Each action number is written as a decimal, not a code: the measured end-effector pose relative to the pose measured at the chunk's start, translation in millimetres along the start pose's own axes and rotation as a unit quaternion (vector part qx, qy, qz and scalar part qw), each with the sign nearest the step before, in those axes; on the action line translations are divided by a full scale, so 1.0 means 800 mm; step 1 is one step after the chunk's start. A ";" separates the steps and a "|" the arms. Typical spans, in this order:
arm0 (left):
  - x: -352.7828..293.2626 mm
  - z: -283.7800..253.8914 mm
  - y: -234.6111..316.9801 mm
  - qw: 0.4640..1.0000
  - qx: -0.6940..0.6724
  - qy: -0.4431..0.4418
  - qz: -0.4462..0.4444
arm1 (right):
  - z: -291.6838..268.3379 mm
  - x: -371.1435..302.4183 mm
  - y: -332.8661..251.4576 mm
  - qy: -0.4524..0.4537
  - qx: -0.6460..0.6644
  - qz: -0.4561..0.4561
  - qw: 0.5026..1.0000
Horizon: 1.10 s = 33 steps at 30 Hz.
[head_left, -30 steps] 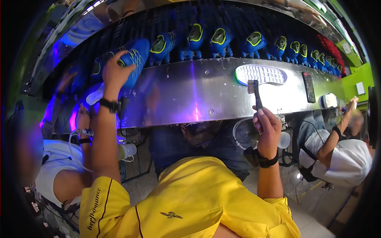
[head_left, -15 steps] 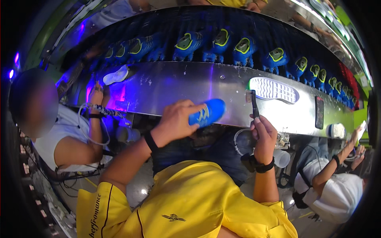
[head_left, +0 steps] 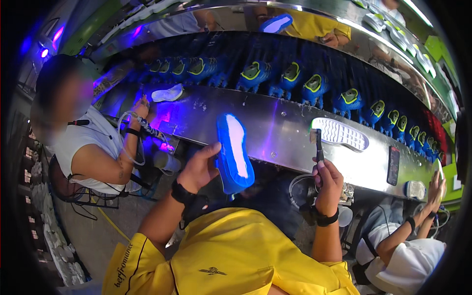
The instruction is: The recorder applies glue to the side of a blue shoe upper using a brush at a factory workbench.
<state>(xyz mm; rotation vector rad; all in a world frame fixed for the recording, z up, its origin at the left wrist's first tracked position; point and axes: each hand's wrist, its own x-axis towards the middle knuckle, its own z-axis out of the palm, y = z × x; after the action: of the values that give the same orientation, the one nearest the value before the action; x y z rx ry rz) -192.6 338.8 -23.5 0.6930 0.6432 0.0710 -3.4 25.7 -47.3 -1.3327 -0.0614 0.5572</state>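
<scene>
My left hand (head_left: 197, 171) grips the side of a blue shoe upper (head_left: 227, 164). Its underside faces me, with a pale, glowing patch down the middle. Pinched in the fingers of my right hand (head_left: 328, 182) is a dark-handled brush (head_left: 319, 147), bristles pointing away from me. Just beyond the bristles a white shoe sole (head_left: 344, 134) lies tread up on the metal bench (head_left: 246, 110). The bristles overlap the sole's left end in the picture; whether they touch it I cannot tell.
Behind the bench a row of blue shoes (head_left: 313, 87) stands on a dark conveyor. A dark phone-like slab (head_left: 393, 165) and another sole (head_left: 415, 190) lie to the right, a whitish sole (head_left: 167, 93) to the left. Co-workers sit on both sides.
My left hand has turned the blue shoe upper from top showing to underside showing, and drawn it left and nearer. My right hand still holds the brush by the sole. The view has shifted.
</scene>
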 end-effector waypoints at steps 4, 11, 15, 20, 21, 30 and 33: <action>0.020 -0.002 0.044 0.992 0.082 -0.046 0.088 | 0.020 -0.015 0.002 -0.007 0.002 0.002 1.000; 0.071 0.012 0.074 0.894 0.334 0.002 0.300 | 0.034 -0.039 0.001 0.086 -0.024 0.001 0.996; 0.075 0.020 0.087 0.774 0.479 0.045 0.411 | 0.019 -0.036 0.015 0.071 -0.055 -0.028 0.996; 0.061 -0.001 0.094 0.653 0.594 0.085 0.461 | 0.054 -0.052 -0.005 0.052 -0.110 -0.014 0.992; 0.062 -0.008 0.093 0.656 0.590 0.083 0.463 | 0.064 -0.055 -0.006 0.071 -0.110 -0.018 0.991; 0.063 -0.051 0.069 0.632 0.599 0.071 0.487 | 0.127 -0.048 0.015 0.068 -0.117 -0.031 0.990; 0.047 -0.048 0.071 0.637 0.587 0.054 0.496 | 0.150 -0.037 0.038 0.076 -0.081 -0.008 0.994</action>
<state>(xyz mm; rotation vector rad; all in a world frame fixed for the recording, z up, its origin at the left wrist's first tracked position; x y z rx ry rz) -176.0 415.1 -30.8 2.3112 0.2613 0.7809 -82.1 124.9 -36.7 -1.5287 0.0079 0.4427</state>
